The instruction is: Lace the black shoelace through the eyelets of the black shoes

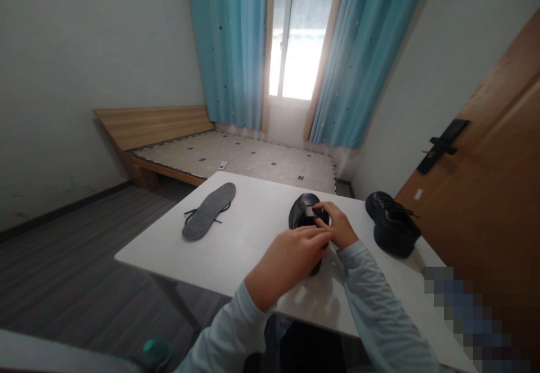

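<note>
While both hands grip the black shoe (304,211) on the table (248,243), left hand (291,257) closed over its heel, right hand (337,228) pinching the tongue, the grey insole (210,210) lies apart, likely needing fetching.

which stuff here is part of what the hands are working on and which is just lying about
In hand:
- left hand and right hand, both on the black shoe
- grey insole and loose lace on the table
- second shoe, probably its pair

Lying about:
- bed
- curtains
- door
</note>
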The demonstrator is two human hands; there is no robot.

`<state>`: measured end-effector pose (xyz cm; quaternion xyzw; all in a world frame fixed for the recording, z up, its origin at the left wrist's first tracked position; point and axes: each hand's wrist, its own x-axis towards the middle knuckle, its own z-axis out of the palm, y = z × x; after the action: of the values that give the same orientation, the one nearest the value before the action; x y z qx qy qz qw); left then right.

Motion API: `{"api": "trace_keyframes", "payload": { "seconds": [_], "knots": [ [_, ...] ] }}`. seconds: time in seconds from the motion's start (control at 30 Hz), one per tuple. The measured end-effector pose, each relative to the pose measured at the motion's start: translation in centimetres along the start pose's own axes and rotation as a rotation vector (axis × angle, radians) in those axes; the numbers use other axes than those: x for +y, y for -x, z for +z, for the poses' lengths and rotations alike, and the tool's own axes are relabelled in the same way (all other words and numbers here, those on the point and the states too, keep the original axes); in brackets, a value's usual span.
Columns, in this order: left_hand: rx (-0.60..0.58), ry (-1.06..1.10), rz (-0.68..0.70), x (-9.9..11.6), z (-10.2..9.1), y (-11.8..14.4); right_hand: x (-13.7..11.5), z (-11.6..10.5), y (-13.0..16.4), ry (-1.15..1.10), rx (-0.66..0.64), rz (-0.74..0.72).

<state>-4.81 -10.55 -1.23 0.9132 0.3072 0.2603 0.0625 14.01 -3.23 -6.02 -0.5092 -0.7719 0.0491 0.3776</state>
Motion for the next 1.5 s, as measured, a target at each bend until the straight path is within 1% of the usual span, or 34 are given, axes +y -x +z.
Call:
{"api": "trace_keyframes", "payload": {
  "seconds": [0.07,0.13,0.17,0.23,0.27,0.33,0.4,0.43,0.53,0.6,0.7,0.8,0.9,1.03,1.13,1.23,1.33,1.43,1.5],
  "knots": [
    [0.014,-0.013,-0.049,-1.7,-0.9,-0.1,0.0,0.0,0.0,0.003,-0.003,0.000],
    [0.014,-0.111,-0.158,-3.8,-1.4,-0.2,-0.1,-0.1,0.0,0.003,-0.004,-0.004],
    [0.008,-0.168,-0.226,-4.8,-1.5,-0.1,-0.1,-0.1,0.0,0.003,-0.004,-0.006],
    [-0.020,-0.268,-0.410,-7.0,-1.5,0.1,-0.2,-0.1,0.0,0.007,-0.005,-0.004],
    [-0.091,-0.292,-0.488,-8.1,-1.6,0.4,-0.2,-0.1,0.0,0.010,-0.008,-0.001],
    [-0.163,-0.316,-0.671,-10.1,-1.5,1.2,-0.2,-0.2,0.0,0.017,-0.021,0.006],
    [-0.214,-0.301,-0.817,-11.9,-1.4,2.3,-0.2,-0.2,0.0,0.021,-0.031,0.008],
    [-0.224,-0.301,-0.879,-12.7,-1.2,3.0,-0.2,-0.3,0.0,0.022,-0.033,0.006],
    [-0.230,-0.320,-0.994,-14.4,-0.5,4.7,-0.2,-0.2,0.0,0.026,-0.033,0.006],
    [-0.245,-0.350,-1.006,-14.7,0.0,5.6,-0.2,-0.2,0.0,0.026,-0.026,0.006],
    [-0.237,-0.445,-0.951,-14.3,0.3,6.2,-0.2,-0.1,0.0,0.021,-0.016,0.004],
    [-0.199,-0.499,-0.916,-13.6,-0.2,6.2,-0.2,-0.1,0.0,0.022,-0.023,0.005],
    [-0.171,-0.490,-0.892,-13.8,-0.7,6.2,-0.1,-0.1,0.0,0.026,-0.021,0.005],
    [-0.220,-0.441,-0.740,-14.5,-0.4,6.4,-0.2,-0.1,0.0,0.025,-0.016,0.007],
    [-0.206,-0.446,-0.646,-14.3,0.1,6.3,-0.2,-0.1,0.0,0.024,-0.021,0.014],
    [-0.165,-0.452,-0.614,-13.3,0.3,5.9,-0.2,-0.2,0.0,0.025,-0.025,0.012],
    [-0.147,-0.426,-0.610,-11.9,0.1,5.3,-0.2,-0.2,0.1,0.023,-0.014,0.007],
    [-0.158,-0.377,-0.581,-10.1,0.1,4.6,-0.2,-0.2,0.1,0.025,-0.007,0.012],
    [-0.196,-0.325,-0.542,-8.9,0.3,4.2,-0.2,-0.3,0.1,0.026,-0.007,0.013]
  ]
}}
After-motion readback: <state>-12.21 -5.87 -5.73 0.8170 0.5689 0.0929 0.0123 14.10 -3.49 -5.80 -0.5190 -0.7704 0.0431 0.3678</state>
